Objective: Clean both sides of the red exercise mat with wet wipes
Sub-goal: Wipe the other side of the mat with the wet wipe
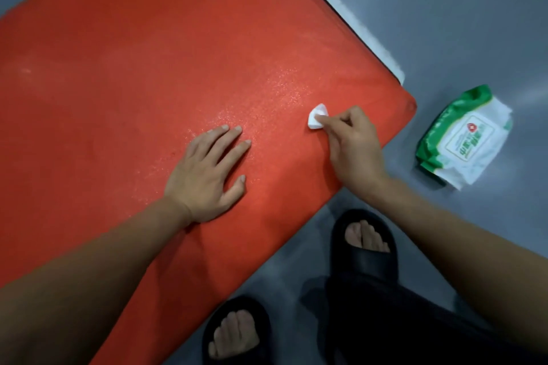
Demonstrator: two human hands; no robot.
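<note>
We see the red exercise mat (133, 83) laid flat on the grey floor (459, 24), running diagonally from the upper centre and left of the frame down to the lower centre, one rounded corner at right of centre. A wet sheen shows as a speckled band on the mat across the centre. The small folded wet wipe (318, 117) sits on the mat near that rounded corner, right of centre. The right hand (353, 145) has its fingers curled, pinching the wipe against the mat with fingertips; the wipe sticks out past them toward upper left. The left hand (207, 172) lies palm down on the mat at centre, fingers straight and slightly spread, holding nothing, well apart from the wipe. Both forearms are bare, coming in from the lower corners.

Off the mat, on the floor at right, the wet wipes pack (465, 139) lies flat, green and white, label up, near the mat's corner but not touching. A white strip (350, 18) runs along the mat's upper right edge. At the bottom we see two feet in black slippers (367, 249), on the floor just beside the mat's lower edge, plus dark trousers lower right.
</note>
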